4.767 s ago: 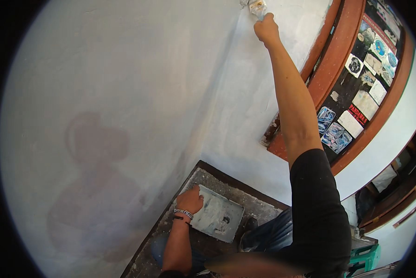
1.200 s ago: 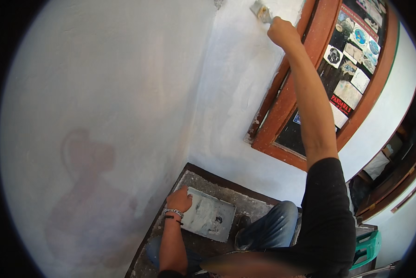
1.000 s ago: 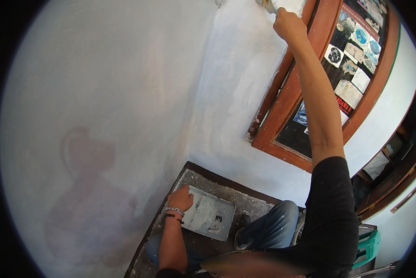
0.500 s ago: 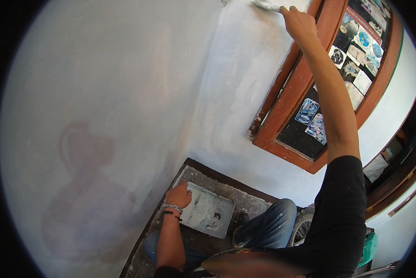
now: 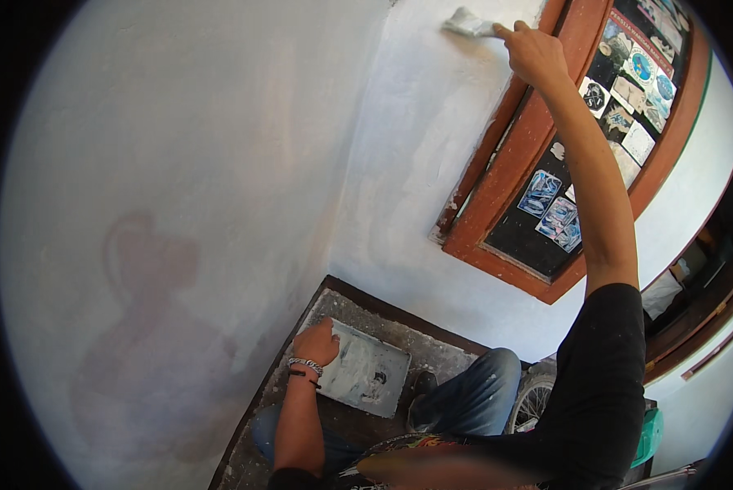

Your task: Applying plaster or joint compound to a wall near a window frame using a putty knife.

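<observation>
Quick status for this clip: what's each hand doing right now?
Left hand: closed on the edge of the paint tray.
Right hand: closed, holding the paintbrush.

The paint tray (image 5: pixel 362 369) is looking smeary and streaked with paint. Under the tray, the platform (image 5: pixel 442 351) is looking hard, rough and speckled, like stone. On the tray's left, the bracelet (image 5: pixel 306 364) is shining like metal. On its right, the jeans (image 5: pixel 479 396) are looking like faded cloth. Up and right of the tray, the window frame (image 5: pixel 501 196) is looking like painted wood.
</observation>
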Demonstrator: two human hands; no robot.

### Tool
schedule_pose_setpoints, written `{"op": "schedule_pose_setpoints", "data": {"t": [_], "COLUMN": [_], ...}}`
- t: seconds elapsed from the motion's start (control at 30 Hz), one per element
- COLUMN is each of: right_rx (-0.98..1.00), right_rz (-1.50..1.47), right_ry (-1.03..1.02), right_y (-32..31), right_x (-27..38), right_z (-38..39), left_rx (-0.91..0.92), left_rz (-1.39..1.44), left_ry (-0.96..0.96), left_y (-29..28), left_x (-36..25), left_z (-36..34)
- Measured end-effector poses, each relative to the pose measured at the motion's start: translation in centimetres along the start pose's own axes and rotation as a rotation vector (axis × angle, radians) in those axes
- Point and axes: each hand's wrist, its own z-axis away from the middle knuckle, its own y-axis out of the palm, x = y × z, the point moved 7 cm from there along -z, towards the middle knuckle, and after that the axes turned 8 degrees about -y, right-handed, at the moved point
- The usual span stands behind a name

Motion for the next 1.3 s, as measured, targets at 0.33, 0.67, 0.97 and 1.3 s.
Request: {"op": "schedule_pose_setpoints", "data": {"t": [0.33,0.67,0.97,1.3], "right_rx": [0.481,0.238,-0.088,0.073], "right_rz": [-1.846,-1.285,-1.817,-1.648], "right_ry": [0.721,0.807,0.848,0.913], "right_y": [7.6,12.4,11.1,13.9], "right_x": [17.3,24.1,21.6,24.4], "right_z": [20.8,27.0,17.9,19.6], "left_rx": [-0.044,-0.002,-0.044,-0.02], "left_rz": [-0.025,-0.029,-0.043,-0.048], "left_ry": [0.058,0.017,0.05,0.05], "left_y": [-0.7,-0.7,-0.7,-0.1], "left_x": [-0.8,-0.6,0.3,0.3], "left_z": [0.2,0.3,1.1,0.4]}}
